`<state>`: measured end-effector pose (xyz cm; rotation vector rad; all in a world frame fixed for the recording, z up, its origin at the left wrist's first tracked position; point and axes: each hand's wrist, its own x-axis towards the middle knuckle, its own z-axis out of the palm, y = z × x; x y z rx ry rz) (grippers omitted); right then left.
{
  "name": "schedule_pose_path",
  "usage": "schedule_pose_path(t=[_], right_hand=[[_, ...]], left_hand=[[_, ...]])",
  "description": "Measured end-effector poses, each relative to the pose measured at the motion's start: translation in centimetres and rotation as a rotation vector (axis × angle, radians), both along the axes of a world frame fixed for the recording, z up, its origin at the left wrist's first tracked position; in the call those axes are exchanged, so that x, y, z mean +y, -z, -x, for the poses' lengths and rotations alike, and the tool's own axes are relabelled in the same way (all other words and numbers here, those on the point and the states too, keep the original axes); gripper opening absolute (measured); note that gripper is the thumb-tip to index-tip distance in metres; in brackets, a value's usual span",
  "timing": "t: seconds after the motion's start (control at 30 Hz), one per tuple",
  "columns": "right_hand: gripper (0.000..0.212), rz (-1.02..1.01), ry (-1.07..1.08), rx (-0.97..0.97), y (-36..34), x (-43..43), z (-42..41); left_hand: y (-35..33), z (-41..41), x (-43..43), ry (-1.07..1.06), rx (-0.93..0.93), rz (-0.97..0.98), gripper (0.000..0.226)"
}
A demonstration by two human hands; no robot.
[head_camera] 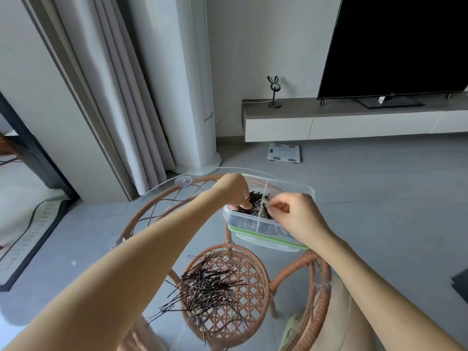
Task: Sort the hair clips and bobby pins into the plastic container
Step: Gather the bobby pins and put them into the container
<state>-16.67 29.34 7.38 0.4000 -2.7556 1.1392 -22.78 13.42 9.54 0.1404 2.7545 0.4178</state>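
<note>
A clear plastic container [296, 190] with a white divider and a green-edged lid beneath it stands on the far side of a round glass table top. Dark bobby pins fill both of its compartments. My left hand [234, 190] reaches into the left compartment, fingertips curled down among the pins there. My right hand [295, 215] hovers over the right compartment, thumb and forefinger pinched together; whether a pin is between them is too small to tell. A loose pile of black bobby pins [205, 285] lies on the glass nearer to me.
The glass top sits on a wicker table frame [157, 207] with a woven lower shelf [243, 282]. Beyond are a curtain [121, 97], a white tower unit [195, 84], a floor scale [284, 152] and a TV [395, 46] on a low cabinet.
</note>
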Motion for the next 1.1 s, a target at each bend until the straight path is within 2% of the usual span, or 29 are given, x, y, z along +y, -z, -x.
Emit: schedule_pose_path(t=[0.13,0.37,0.43,0.5,0.57,0.7,0.87,0.9,1.0,1.1], right_hand=[[0.012,0.007,-0.024,-0.003,0.1,-0.7,-0.6],[0.014,0.011,-0.033,0.009,-0.4,-0.7,-2.2],[0.012,0.02,-0.047,0.002,-0.2,-0.6,-2.8],[0.013,0.009,-0.088,-0.036,0.7,-0.9,-3.6],[0.017,-0.033,-0.137,-0.084,2.4,-1.6,-4.6],[0.04,-0.107,-0.214,-0.209,6.4,-3.7,-6.0],[0.065,-0.207,-0.193,-0.199,11.1,-7.9,-6.3],[0.068,-0.219,-0.195,-0.188,11.4,-8.6,-6.5],[0.058,-0.142,-0.26,-0.172,11.8,-9.8,-7.6],[0.045,0.03,-0.337,-0.22,11.3,-9.6,-9.1]], left_hand=[[0.8,-0.4,-0.5,-0.077,0.165,0.015,0.027],[0.8,-0.8,-0.2,-0.132,0.11,-0.037,0.024],[0.1,-1.4,-1.0,-0.135,0.194,-0.044,0.026],[0.0,-2.9,-2.3,-0.179,0.292,-0.166,0.026],[1.0,-5.6,-4.3,-0.176,0.392,-0.21,0.03],[6.7,-11.8,-9.1,-0.098,0.402,-0.149,0.04],[12.7,-17.2,-10.6,-0.185,0.311,-0.11,0.084],[13.1,-17.7,-9.9,-0.2,0.321,-0.146,0.082],[12.7,-17.7,-7.5,-0.282,0.338,-0.293,0.052],[11.9,-17.3,-6.0,-0.439,0.396,-0.446,0.044]])
